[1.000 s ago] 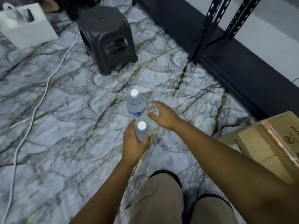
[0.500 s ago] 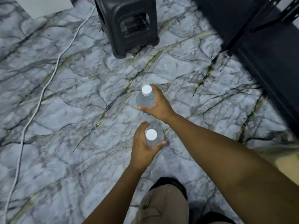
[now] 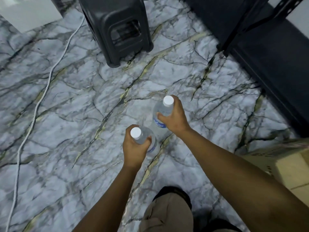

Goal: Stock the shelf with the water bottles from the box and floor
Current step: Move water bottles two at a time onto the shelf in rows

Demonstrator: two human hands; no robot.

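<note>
Marble-look floor (image 3: 70, 101) w/ dark stool (image 3: 117, 29); left hand (image 3: 133, 148), right hand (image 3: 173, 119) each grip a water bottle.

Floor (image 3: 83, 101): pale grey-blue marble pattern, dark veins, yellowish streaks. Stool (image 3: 117, 29) at 12 o'clock: dark grey. Cable (image 3: 36, 108) at 9 o'clock: white. Shelf (image 3: 275, 64) at 2 o'clock: black. Box (image 3: 287, 164) at 4 o'clock: tan. Two bottles (image 3: 158, 121): clear, white caps, blue-white labels. Trousers (image 3: 167, 215) at 6 o'clock: khaki.
</note>
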